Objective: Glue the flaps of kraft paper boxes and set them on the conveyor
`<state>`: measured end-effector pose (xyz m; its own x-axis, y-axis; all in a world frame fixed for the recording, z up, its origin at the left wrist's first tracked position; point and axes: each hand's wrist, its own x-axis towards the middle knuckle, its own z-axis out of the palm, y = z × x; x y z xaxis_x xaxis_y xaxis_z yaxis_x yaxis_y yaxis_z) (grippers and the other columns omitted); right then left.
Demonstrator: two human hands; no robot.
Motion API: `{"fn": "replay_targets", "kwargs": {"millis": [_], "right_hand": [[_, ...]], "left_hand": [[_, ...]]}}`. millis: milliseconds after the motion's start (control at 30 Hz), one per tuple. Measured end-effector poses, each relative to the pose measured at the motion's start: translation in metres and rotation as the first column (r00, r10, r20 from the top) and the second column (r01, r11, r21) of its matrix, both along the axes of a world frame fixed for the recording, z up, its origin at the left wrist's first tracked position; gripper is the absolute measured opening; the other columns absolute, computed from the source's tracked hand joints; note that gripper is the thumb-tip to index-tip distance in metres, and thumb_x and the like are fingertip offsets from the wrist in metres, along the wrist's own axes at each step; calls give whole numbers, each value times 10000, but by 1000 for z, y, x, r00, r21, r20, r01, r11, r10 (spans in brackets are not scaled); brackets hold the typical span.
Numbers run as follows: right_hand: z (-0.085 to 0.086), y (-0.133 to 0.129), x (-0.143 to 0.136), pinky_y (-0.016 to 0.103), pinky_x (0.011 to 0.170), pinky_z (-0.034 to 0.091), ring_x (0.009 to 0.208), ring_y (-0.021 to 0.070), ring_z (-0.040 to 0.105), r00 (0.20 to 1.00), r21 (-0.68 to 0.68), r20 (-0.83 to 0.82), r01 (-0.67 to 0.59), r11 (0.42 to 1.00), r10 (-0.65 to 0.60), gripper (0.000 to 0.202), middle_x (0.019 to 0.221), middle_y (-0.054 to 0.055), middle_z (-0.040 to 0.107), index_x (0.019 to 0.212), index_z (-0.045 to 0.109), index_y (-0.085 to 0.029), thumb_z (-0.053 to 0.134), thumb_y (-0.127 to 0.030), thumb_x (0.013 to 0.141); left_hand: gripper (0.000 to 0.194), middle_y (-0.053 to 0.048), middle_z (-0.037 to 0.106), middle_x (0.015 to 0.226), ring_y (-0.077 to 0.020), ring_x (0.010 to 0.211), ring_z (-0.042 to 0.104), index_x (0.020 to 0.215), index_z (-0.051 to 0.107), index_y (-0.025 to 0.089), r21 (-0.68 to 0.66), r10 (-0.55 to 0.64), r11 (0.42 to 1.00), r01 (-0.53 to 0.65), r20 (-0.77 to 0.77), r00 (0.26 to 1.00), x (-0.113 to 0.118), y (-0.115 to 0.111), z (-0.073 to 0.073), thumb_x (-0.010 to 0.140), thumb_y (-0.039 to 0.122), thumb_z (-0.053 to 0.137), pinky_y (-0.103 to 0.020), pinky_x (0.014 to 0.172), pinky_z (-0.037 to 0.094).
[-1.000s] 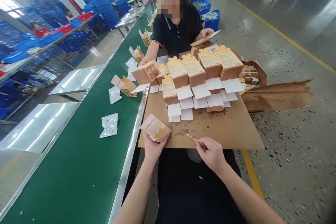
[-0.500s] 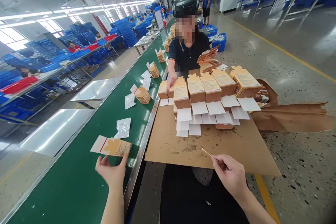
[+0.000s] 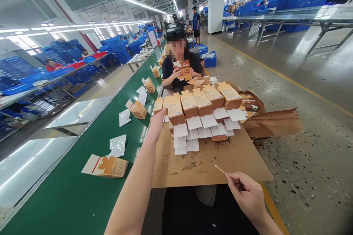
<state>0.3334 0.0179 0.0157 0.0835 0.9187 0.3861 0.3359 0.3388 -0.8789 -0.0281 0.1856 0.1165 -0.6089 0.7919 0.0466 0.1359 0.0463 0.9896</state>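
My right hand (image 3: pixel 246 192) pinches a thin cotton swab (image 3: pixel 220 170), its white tip pointing up and left above the cardboard sheet (image 3: pixel 198 176). My left hand (image 3: pixel 157 123) reaches forward to the left end of the stacked cartons, right by a small brown carton (image 3: pixel 158 105); its fingers are mostly hidden, so I cannot tell if it grips anything. The stacked cartons (image 3: pixel 175 109) have white flaps hanging toward me. On the green conveyor belt (image 3: pixel 68 198) at left lies a carton (image 3: pixel 114 167) with its flap open, close to a silver pouch (image 3: pixel 118 145).
Farther up the belt stand more open cartons (image 3: pixel 138 110) and silver pouches (image 3: pixel 124 117). Across the stack a co-worker (image 3: pixel 179 55) holds a brown carton (image 3: pixel 185 69) in both hands. Torn brown paper (image 3: pixel 275 123) sticks out at right. Blue bins (image 3: pixel 209 58) sit on the floor behind.
My left hand has left the carton on the belt and moved forward and right to the stack. The co-worker's hand has drawn back from the stack. My right hand still holds the swab.
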Motion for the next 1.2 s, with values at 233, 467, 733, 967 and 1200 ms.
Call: {"fn": "replay_targets", "kwargs": {"millis": [233,467,733,967,1200], "right_hand": [[-7,-8,29,369,452,604,462,250,668,987,37,35,153,988,-154,301,646,52,768,771,854,-322,773,-425,1041],[2,45,71,300,547,571,503,197,656,946,48,280,156,987,-164,375,598,33,703,785,818,-249,698,-468,1064],[27,127,66,298,696,490,666,197,650,834,-108,549,11,994,50,220,698,21,697,744,645,-258,635,-189,953],[34,150,42,300,723,445,723,206,656,684,-229,686,-119,966,247,278,742,38,719,733,616,-252,624,-92,960],[39,144,57,314,698,466,704,214,680,696,-194,685,-110,975,215,271,740,51,739,731,640,-253,638,-90,948]], "left_hand": [[424,-234,682,1551,-448,1650,574,1110,787,212,-158,27,987,-11,100,995,18,16,-2,863,504,968,-565,1426,399],[668,-125,780,1626,-392,1682,592,1438,812,256,282,-161,957,75,298,941,5,-103,1,920,668,897,-546,1439,443],[837,-82,821,1585,-483,1741,519,1464,834,361,-49,20,999,2,442,897,-5,-197,-82,695,567,1091,-681,1444,434],[877,-155,873,1396,-472,1557,714,1357,829,251,-105,44,994,-3,387,921,14,-201,-118,631,613,1162,-653,1376,516],[838,-180,845,1474,-437,1503,762,1368,778,232,-112,5,993,32,316,949,25,-202,-126,714,628,1122,-600,1349,554]]}}
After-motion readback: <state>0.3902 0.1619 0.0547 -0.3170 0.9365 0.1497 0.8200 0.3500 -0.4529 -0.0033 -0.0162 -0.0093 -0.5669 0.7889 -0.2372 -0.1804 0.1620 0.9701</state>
